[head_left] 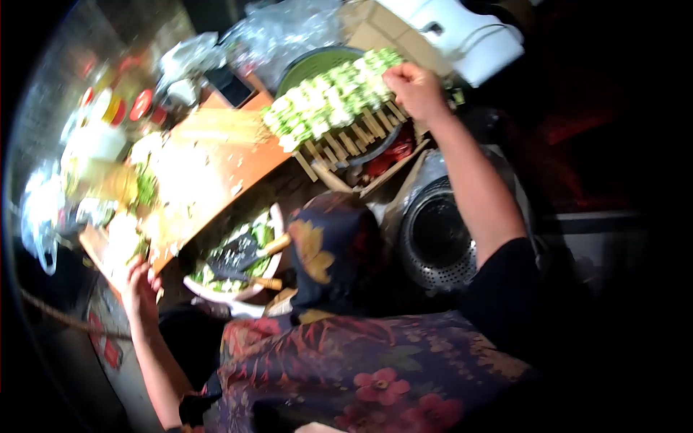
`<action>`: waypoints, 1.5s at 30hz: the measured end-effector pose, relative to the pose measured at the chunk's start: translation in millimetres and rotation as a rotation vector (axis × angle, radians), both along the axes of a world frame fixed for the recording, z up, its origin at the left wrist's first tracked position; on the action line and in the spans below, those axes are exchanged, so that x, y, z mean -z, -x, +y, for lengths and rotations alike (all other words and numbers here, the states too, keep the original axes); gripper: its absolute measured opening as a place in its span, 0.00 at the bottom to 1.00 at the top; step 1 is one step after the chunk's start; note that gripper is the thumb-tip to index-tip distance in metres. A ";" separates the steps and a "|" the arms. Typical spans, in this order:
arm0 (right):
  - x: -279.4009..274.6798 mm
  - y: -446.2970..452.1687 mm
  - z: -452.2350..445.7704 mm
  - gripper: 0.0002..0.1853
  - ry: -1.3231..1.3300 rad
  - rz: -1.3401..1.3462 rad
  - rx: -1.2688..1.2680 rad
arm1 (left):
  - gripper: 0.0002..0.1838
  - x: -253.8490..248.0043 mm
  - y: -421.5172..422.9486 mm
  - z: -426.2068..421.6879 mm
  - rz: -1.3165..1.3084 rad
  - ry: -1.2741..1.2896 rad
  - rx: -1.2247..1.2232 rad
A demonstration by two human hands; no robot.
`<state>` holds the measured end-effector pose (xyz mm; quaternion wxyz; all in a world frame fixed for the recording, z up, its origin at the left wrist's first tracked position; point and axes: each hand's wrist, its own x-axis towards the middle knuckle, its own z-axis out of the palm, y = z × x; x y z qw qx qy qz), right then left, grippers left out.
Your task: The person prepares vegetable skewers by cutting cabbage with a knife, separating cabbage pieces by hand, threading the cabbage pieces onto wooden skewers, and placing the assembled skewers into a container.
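My right hand [417, 90] is closed at the far end of a long row of pale green chopped vegetable [325, 101]; what its fingers pinch is too small to make out. Flat wooden sticks [350, 141] poke out of the row toward my body. At the lower left, my left hand [143, 287] has its fingers slightly apart beside a pale vegetable [124, 242] at the board's end. Glare washes out much of that vegetable and the wooden board [209, 155].
A white bowl [276, 227] with chopped greens and two wooden-handled blades sits below the board. To its right is a perforated metal pot [440, 231]. Behind are a green basin [307, 63], a phone [229, 86], plastic bags [285, 32] and red-lidded jars [141, 105].
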<state>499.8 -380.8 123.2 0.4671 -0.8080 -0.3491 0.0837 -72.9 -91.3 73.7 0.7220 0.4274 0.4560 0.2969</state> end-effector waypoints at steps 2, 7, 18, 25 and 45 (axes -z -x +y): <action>-52.0 79.3 15.9 0.09 -0.264 0.003 -0.335 | 0.18 -18.0 -19.1 -4.5 0.070 -0.009 -0.029; -145.5 253.0 20.3 0.08 -0.353 -0.469 -0.912 | 0.20 -34.5 -32.3 15.2 0.058 -0.220 -0.099; -150.2 404.4 24.2 0.06 -0.200 -0.346 -1.025 | 0.20 -6.0 59.1 88.9 0.161 -0.173 -0.224; -152.4 424.1 50.6 0.05 -0.082 -0.351 -0.890 | 0.18 10.1 64.4 107.2 0.387 -0.267 -0.163; -4.8 328.1 194.1 0.05 0.222 -0.447 -1.098 | 0.25 5.5 13.2 151.2 1.252 -0.709 0.131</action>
